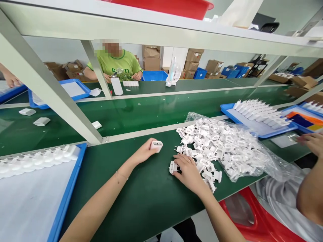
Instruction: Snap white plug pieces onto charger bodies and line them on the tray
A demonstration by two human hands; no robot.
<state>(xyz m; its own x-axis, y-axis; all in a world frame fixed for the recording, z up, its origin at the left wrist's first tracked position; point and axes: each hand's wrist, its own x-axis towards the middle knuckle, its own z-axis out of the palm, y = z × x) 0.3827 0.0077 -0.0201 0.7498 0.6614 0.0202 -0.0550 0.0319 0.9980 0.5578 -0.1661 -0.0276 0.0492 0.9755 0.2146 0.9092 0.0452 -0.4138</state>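
My left hand (145,151) is closed around a white plastic charger housing (156,145), its hollow end facing me, above the green tabletop. To its right, my right hand (188,168) grips a small white plug cap (173,167) between thumb and fingers, held apart from the housing. Beside and beyond that hand lies a heap of similar white plug caps (214,141), some loose on the table and many on or in a clear plastic bag (272,161). Metal pins show on several of the caps.
At left, a blue tray (80,158) holds a row of white housings. Another blue tray (264,134) of white pieces stands at right, near a neighbour's hand (313,143). A slanted shelf post (50,77) rises ahead. Across the green belt (141,114), a person in green (121,64) sits working.
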